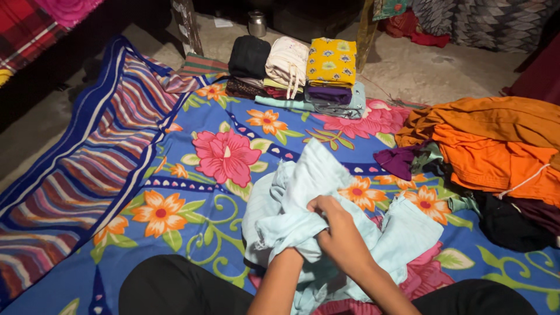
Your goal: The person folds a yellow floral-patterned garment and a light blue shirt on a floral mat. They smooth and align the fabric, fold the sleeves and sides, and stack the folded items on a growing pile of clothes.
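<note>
On the floral sheet (192,192), crumpled pale-blue garment (303,198) in both hands (335,233)

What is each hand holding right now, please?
Left hand: mostly buried in the pale blue garment; grip cannot be told.
Right hand: closed on the same garment.

A bare grey floor (408,67) runs along the top and down the left side. A big blue sheet with flowers (192,192) is spread over it. 2 wooden legs (188,26) stand at the back. The far edges are dark.
</note>
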